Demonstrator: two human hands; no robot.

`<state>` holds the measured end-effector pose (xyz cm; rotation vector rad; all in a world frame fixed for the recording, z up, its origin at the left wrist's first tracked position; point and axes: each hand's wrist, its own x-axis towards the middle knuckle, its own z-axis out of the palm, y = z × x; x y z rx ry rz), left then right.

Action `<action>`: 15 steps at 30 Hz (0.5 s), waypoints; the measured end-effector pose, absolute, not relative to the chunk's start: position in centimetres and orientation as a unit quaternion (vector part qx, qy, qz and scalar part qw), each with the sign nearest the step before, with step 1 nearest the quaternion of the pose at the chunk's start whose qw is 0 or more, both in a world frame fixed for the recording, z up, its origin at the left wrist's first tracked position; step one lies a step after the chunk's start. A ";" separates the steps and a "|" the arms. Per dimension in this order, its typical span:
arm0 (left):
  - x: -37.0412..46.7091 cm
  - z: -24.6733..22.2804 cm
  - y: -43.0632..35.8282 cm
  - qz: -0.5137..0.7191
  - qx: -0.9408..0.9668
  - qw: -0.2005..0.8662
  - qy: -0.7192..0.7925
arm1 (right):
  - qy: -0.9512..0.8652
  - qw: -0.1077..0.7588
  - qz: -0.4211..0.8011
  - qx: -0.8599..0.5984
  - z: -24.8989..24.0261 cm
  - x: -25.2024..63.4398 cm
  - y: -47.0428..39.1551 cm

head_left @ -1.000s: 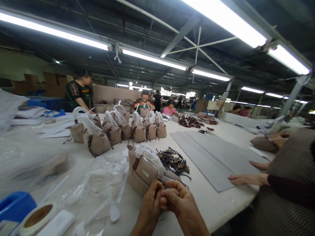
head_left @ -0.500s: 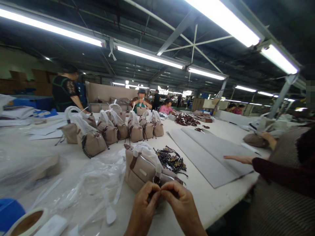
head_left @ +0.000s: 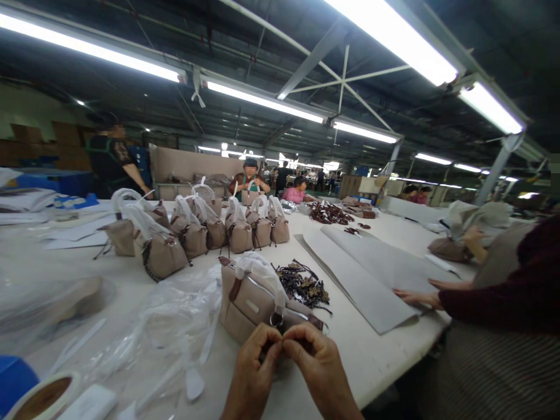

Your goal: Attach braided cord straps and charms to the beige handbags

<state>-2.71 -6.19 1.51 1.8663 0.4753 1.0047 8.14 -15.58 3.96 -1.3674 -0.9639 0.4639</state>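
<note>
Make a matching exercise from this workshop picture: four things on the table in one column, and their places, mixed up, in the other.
Things
1. handbag
2. grey sheets
3. tape roll
4. pile of dark straps

Places
A. bottom left corner of the view
B. just right of the nearest bag
C. under a co-worker's hand on the right
D. right behind the person's left hand and right hand

Pairs: 1-D, 2-C, 3-A, 4-B
</note>
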 end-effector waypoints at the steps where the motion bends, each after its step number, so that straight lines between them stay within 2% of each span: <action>1: -2.7 1.5 -6.2 0.406 0.760 0.468 0.197 | -0.419 0.651 0.203 -0.599 3.9 7.9 -15.5; 7: -2.9 1.1 -5.7 0.394 0.765 0.473 0.188 | -0.420 0.659 0.174 -0.598 3.9 7.6 -15.2; 12: -2.8 0.7 -6.1 0.443 0.744 0.467 0.178 | -0.455 0.613 0.200 -0.614 3.3 8.7 -15.6; 15: -2.4 0.1 -6.6 0.446 0.757 0.445 0.173 | -0.479 0.552 0.158 -0.664 2.6 9.4 -16.7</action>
